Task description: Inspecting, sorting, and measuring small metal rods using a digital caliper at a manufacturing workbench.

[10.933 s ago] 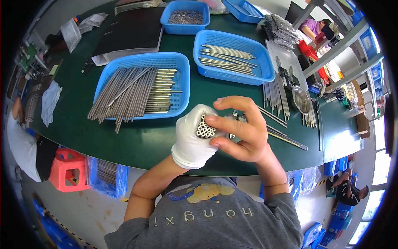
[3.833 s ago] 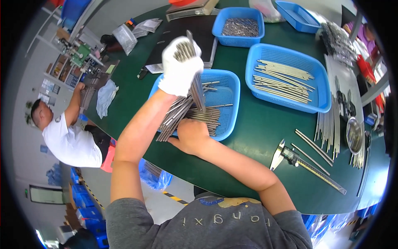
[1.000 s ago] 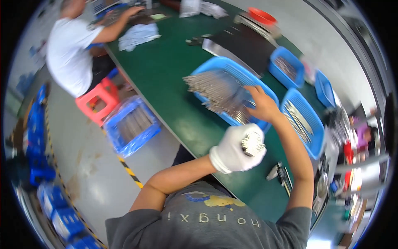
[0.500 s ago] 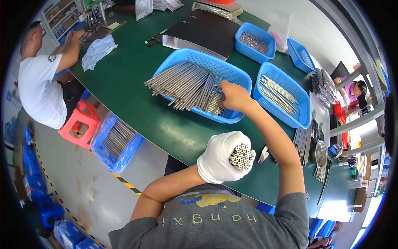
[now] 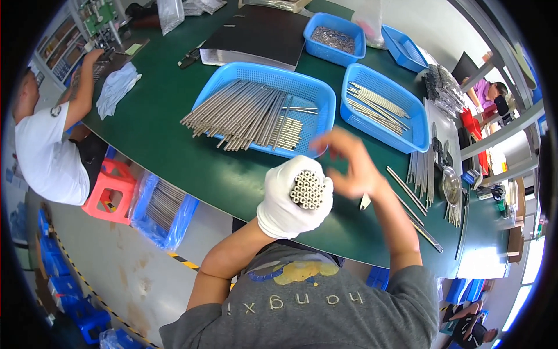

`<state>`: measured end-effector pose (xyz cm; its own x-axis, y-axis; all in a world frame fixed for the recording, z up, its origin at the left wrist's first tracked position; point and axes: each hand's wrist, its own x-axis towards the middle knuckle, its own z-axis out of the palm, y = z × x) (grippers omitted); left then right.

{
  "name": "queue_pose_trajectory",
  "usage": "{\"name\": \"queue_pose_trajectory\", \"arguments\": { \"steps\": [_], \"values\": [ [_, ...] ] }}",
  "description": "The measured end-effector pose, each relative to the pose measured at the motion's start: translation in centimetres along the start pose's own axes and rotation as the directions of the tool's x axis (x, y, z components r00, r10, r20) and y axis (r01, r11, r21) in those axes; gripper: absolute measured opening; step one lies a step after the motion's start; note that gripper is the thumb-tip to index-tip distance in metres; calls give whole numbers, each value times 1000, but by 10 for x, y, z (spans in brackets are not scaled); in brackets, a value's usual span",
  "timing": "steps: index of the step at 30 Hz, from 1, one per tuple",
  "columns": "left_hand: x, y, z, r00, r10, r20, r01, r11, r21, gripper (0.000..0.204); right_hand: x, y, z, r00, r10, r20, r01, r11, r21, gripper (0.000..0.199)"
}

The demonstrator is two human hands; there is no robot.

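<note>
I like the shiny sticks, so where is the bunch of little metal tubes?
In the head view, the bundle of thin grey metal tubes sits in the white-gloved left hand, low centre, just left of the bare right hand.

Gloved left hand grips a bundle of metal tubes end-on at centre frame; bare right hand, blurred, hovers just right, below the blue tray.

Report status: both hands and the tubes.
Left hand, white-gloved, grips bundle of grey metal tubes. Right hand bare, blurred, empty. Nothing between it and the blue tube basket.
</note>
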<state>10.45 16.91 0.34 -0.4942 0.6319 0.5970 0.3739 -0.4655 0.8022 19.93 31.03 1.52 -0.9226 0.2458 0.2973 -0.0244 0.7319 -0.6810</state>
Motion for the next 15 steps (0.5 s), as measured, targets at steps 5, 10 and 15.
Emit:
{"name": "queue_pose_trajectory", "arguments": {
  "steps": [5,10,15],
  "values": [
    [7,8,18,993,-89,79,96,992,-83,18,-57,-4,64,986,124,-111,-131,990,-59,58],
    [10,9,30,968,-173,183,203,966,-160,21,-64,20,83,979,197,-59,-206,949,-240,51],
    [15,6,27,960,-251,126,277,917,-287,21,-60,16,85,962,144,-230,-149,989,-4,37]
  ]
}}
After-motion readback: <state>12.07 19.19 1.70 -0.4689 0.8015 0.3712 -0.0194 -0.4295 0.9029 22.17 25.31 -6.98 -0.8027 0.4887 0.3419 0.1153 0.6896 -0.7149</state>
